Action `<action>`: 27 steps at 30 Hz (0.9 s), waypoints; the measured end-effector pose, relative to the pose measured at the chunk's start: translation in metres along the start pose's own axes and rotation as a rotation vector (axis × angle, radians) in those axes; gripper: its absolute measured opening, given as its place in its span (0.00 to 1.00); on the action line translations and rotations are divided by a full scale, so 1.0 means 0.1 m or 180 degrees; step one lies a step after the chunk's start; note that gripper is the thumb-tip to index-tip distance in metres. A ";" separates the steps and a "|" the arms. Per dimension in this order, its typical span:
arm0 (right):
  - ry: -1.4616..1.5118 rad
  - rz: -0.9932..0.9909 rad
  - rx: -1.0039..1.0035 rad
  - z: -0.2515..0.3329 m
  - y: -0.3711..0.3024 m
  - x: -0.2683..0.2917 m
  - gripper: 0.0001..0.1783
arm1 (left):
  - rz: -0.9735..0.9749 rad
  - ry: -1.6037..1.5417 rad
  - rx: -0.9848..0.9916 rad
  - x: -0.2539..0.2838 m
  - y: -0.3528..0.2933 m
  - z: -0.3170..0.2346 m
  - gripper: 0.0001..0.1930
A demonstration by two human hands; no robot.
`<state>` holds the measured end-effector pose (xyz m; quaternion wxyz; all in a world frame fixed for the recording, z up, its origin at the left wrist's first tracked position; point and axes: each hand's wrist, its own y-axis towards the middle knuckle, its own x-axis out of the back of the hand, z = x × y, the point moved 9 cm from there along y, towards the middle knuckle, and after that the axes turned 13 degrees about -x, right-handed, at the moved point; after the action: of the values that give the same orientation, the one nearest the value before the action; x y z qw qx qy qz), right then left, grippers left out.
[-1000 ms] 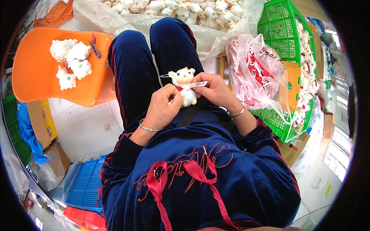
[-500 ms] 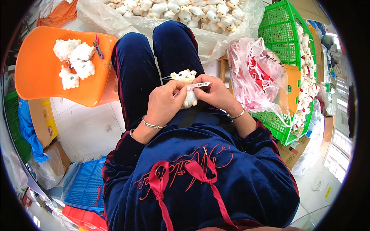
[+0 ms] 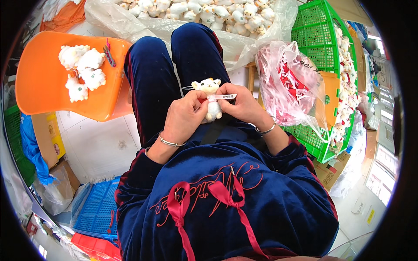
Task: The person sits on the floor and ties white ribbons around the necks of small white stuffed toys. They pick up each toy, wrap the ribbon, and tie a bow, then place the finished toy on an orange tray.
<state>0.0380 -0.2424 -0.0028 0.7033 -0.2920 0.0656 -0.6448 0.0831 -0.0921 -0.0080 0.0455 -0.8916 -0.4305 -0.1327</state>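
A small white plush animal (image 3: 213, 112) with cream head, ears and small horns stands upright over my lap, facing me. Across its neck runs a pale ribbon (image 3: 222, 97) with dark print on its right part. My left hand (image 3: 184, 115) is closed in a pinch at the left side of the neck, on the ribbon. My right hand (image 3: 247, 107) pinches the ribbon on the other side, its printed part lying over the fingers. A thin white loop (image 3: 187, 88) sticks out left of the head. The fingertips partly hide the ribbon's ends.
On the orange chair (image 3: 39, 82) at left lie several plush animals (image 3: 89, 65) and pink-handled snips (image 3: 109, 54). A clear plastic bag (image 3: 278, 26) full of plush lies beyond my knees. At right are a bag of pink and red ribbons (image 3: 289, 82) and green crates (image 3: 315, 26).
The printed part of the ribbon has turned to lie flatter and face up more. Both hands keep their pinch near the plush neck and have barely moved.
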 end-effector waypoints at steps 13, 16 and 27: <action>-0.0185 0.0007 0.0281 0.06 0.01 -0.03 0.07 | -0.0153 0.0241 -0.0062 0.04 0.06 0.01 0.08; 0.0031 0.0136 0.0036 0.02 0.00 -0.06 0.06 | -0.0187 0.0097 -0.0111 0.03 0.05 0.03 0.07; -0.0504 -0.0468 0.0750 0.16 -0.06 0.06 0.04 | -0.0160 -0.0304 -0.0220 0.00 -0.03 0.09 0.05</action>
<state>0.0414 -0.2425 0.0150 0.6866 -0.2614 -0.0877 -0.6727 0.0825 -0.0884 -0.0171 -0.0092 -0.8869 -0.4496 -0.1058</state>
